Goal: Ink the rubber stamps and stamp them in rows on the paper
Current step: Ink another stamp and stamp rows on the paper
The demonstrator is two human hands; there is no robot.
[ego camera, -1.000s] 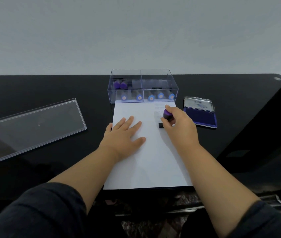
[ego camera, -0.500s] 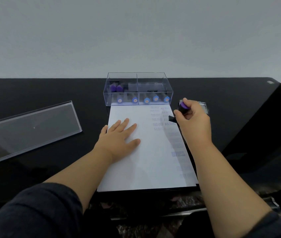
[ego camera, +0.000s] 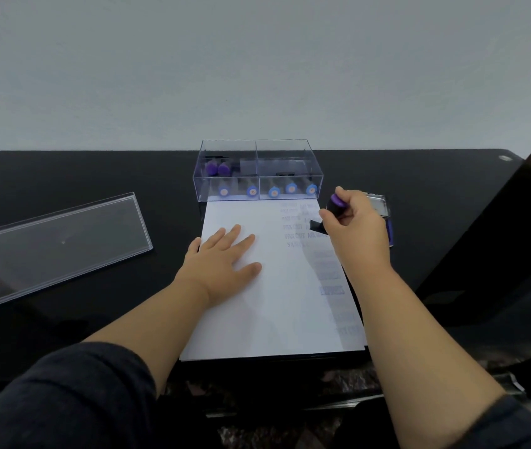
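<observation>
Black and glossy, the table [ego camera: 63, 176] runs back to a plain pale wall [ego camera: 257, 59]. Taking the paper [ego camera: 277, 312] as the landmark: it lies at the table's near edge, long side pointing away from the person, and blurred blue stamp marks run in rows down its right part, from the far right corner toward the near one.

Well to the left of the paper lies a clear lid [ego camera: 56, 241], flat on the table. Touching the paper's far edge stands a clear box [ego camera: 257, 170] split into compartments, with purple-capped stamps lying inside, their round blue ends facing the front wall.

On the paper's left half rests the left hand [ego camera: 222, 264], palm down, fingers straight and spread, pressing the sheet.

Over the paper's far right edge is the right hand [ego camera: 355, 231], fingers and thumb curled round a stamp [ego camera: 330, 212]. Its purple cap points up and away; its dark base tilts down toward the sheet beside the upper marks. Whether the base touches the sheet is unclear.

Just right of the paper, mostly hidden behind the right hand, sits the ink pad [ego camera: 384, 215], its lid up and a strip of blue showing.
</observation>
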